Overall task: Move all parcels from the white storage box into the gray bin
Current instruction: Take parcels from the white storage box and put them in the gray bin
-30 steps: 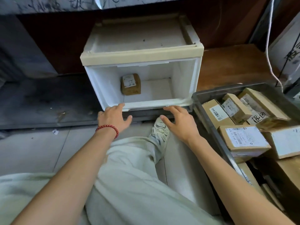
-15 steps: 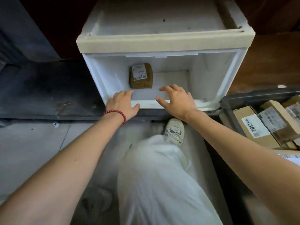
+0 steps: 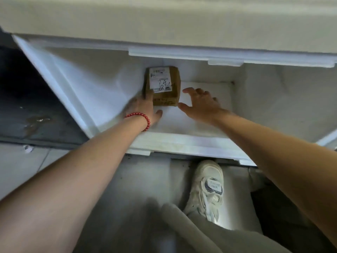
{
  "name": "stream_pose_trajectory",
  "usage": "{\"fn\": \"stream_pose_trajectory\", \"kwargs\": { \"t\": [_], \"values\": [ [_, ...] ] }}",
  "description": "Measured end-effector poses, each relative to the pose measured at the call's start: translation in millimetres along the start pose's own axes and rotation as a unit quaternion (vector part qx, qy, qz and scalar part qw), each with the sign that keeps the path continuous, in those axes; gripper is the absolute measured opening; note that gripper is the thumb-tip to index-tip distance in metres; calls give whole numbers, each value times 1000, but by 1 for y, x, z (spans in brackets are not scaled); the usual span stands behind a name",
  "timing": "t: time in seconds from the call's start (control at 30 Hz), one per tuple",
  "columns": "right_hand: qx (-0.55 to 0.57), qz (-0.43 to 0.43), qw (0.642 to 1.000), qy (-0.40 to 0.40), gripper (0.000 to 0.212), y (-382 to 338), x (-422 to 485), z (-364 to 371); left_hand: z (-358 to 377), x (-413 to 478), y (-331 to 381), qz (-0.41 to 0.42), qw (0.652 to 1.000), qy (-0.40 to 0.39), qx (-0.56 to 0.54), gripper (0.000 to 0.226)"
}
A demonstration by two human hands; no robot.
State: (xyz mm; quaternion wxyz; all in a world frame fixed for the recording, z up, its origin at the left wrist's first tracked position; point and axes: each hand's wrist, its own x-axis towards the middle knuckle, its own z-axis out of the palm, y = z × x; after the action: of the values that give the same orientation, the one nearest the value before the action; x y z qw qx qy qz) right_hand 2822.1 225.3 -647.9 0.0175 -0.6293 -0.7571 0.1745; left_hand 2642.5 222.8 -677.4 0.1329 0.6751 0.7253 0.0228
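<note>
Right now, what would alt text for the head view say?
One small brown parcel sits inside the white storage box, a bare hand on either side: left hand touching its left edge, right hand open beside its right edge. A white shoe shows below the box.

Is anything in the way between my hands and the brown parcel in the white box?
Nothing visible does. The left hand is at the parcel's left edge; the right hand is open just right of it, only bare floor of the white storage box between. The gray bin is out of view.
</note>
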Motion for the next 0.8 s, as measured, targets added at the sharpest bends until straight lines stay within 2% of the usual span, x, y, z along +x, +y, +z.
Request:
{"fn": "stream_pose_trajectory", "kwargs": {
  "t": [0.1, 0.23, 0.3, 0.4, 0.43, 0.53, 0.67, 0.8],
  "values": [
    [26, 1, 1000, -1, 61, 0, 24, 13, 14, 24, -5, -9, 997, 19, -75, 89],
    [26, 5, 999, -45, 68, -1, 45, 27, 25, 41, -8, -17, 994, 11, -111, 106],
    [110, 24, 992, -50, 71, -2, 52, 32, 27, 47, -5, -27, 990, 12, -139, 105],
    [243, 88, 966, -33, 63, -5, 59, 33, 28, 50, -1, -55, 980, 20, -190, 111],
    [254, 106, 961, -37, 61, -5, 60, 35, 28, 47, 1, -58, 977, 9, -206, 103],
    [285, 154, 945, -52, 55, 0, 54, 40, 21, 38, 8, -33, 974, -10, -225, 62],
    [363, 185, 912, -58, 48, 10, 34, 37, 11, 15, 22, 21, 963, -56, -262, 58],
    [404, 187, 894, -38, 40, 13, 3, 21, -13, -15, 38, 40, 960, -60, -269, 40]
  ]
}}
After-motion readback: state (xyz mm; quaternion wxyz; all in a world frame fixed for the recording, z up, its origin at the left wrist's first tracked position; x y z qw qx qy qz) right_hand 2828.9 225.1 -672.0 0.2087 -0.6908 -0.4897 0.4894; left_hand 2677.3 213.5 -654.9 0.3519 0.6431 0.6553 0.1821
